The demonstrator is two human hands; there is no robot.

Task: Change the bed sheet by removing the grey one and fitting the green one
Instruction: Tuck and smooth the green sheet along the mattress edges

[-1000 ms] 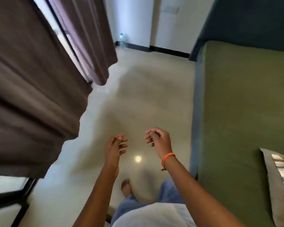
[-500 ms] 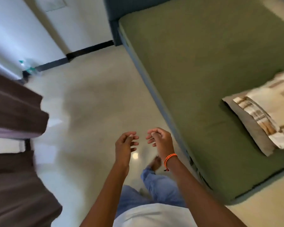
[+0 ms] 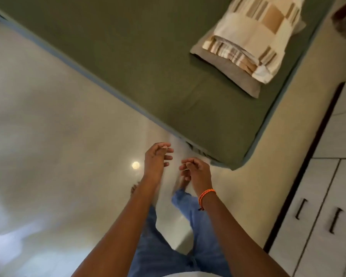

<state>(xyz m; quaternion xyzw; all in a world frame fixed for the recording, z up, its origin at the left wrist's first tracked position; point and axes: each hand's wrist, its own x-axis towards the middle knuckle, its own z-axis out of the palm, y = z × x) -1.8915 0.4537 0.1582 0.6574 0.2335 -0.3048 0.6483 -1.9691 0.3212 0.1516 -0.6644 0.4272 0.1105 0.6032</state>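
Observation:
The green sheet (image 3: 140, 56) lies smooth over the mattress, which fills the upper part of the head view. Its near corner (image 3: 236, 158) is fitted over the blue-grey mattress edge. My left hand (image 3: 157, 158) and my right hand (image 3: 197, 170) hover side by side over the floor, just short of that corner. Both have loosely curled fingers and hold nothing. An orange braided band circles my right wrist. No grey sheet is in view.
A pillow (image 3: 246, 78) in a grey case with a folded beige-striped cloth (image 3: 258, 37) on top rests on the bed at upper right. White cabinet doors with dark handles (image 3: 316, 214) stand at the right. Pale glossy floor (image 3: 48, 136) spreads to the left.
The view has swung right from the curtains and window to the bed corner and the cabinets. My hands keep the same loose pose, close together, holding nothing.

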